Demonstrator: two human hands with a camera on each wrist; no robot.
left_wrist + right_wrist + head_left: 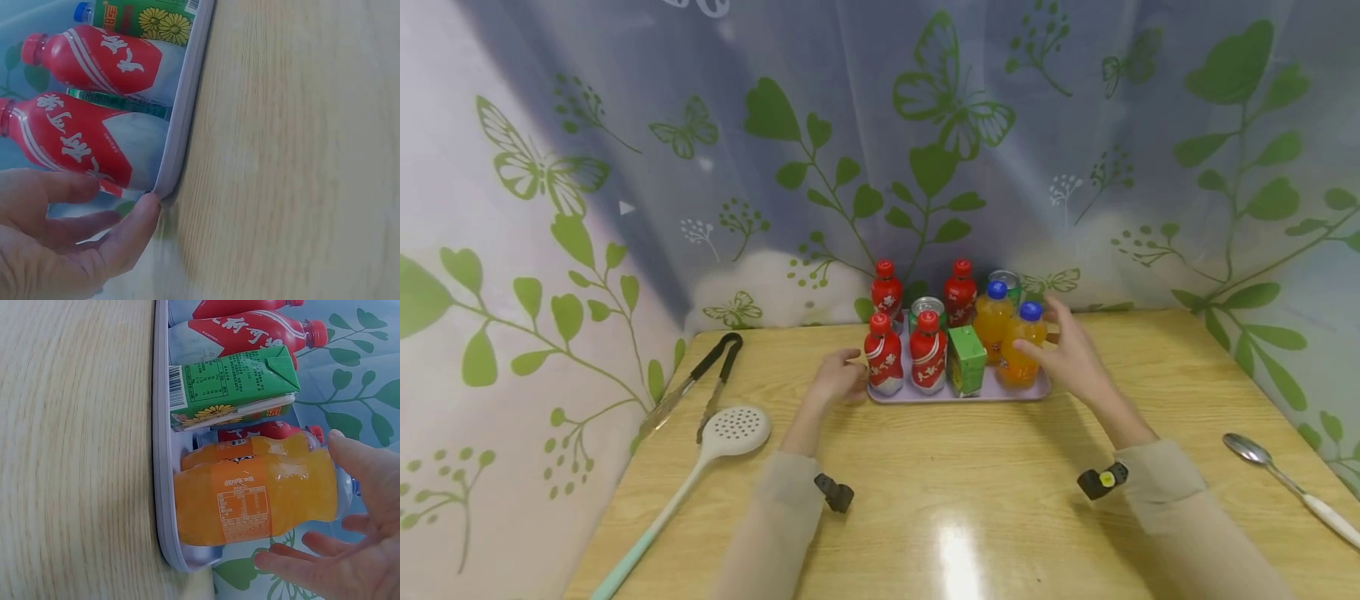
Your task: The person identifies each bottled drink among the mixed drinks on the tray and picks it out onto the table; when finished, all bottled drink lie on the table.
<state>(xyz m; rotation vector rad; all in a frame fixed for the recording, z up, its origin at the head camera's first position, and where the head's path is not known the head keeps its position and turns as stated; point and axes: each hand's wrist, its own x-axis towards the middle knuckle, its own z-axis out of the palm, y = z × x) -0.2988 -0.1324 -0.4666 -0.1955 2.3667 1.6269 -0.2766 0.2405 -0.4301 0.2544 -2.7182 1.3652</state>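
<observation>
A lilac tray (958, 399) at the table's back carries several red cola bottles (928, 367), a green drink carton (966, 362), two cans (927, 306) and two blue-capped orange drink bottles (1019, 367). My left hand (837, 377) is at the tray's front left corner. In the left wrist view its thumb meets the corner, and the index finger lies against the nearest red bottle (75, 140). On the right, my right hand (1075, 354) is beside the front orange bottle (250, 497). Its fingers are spread and not curled round the bottle.
Tongs (718, 375) and a white slotted ladle (737, 431) with a pale green handle lie on the left of the wooden table (925, 483). A metal spoon (1251, 450) with a white handle lies at the right. A patterned curtain (850, 125) hangs close behind the tray.
</observation>
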